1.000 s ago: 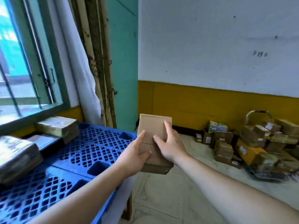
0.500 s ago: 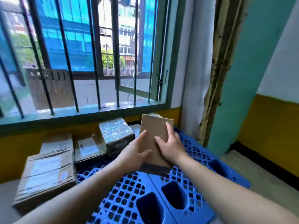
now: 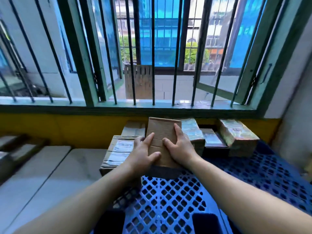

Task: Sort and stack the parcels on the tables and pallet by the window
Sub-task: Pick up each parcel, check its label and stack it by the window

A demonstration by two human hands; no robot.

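Hid, behind the plain brown parcel (image 3: pixel 163 132), part of the labelled carton (image 3: pixel 118 149) and wrapped bundle (image 3: pixel 192 130); label print too blurred to read. Clasped between left hand (image 3: pixel 143 154) and right hand (image 3: pixel 180 149), fingers curled over its face, above the blue pallet (image 3: pixel 177 200), desk (image 3: pixel 50 166) alongside

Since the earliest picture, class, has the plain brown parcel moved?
Yes. The plain brown parcel, gripped by the left hand and right hand, has swung from beyond the pallet's edge to above it, near the window.
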